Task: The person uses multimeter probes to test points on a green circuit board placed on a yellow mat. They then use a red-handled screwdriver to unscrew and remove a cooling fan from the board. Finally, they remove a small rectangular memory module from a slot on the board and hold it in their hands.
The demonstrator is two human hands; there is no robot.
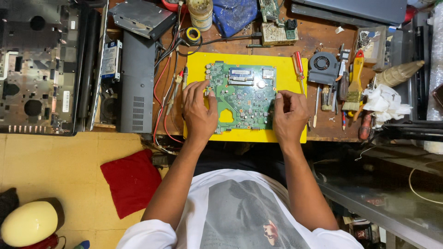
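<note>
One green board (244, 97) lies flat on one yellow mat (286, 78) on the desk (318, 34). The left hand (198, 110) rests on its left edge, fingers (208, 92) slightly spread, tips touching the board. The right hand (290, 115) sits at the right edge — fingers curled loosely, thumb near the board. One fan (324, 62), one red screwdriver (299, 64) and one brush (355, 87) lie to the right.

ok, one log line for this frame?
left hand: on board left edge | right hand: at its right edge | board: flat on yellow mat | screwdriver: right, untouched
</note>
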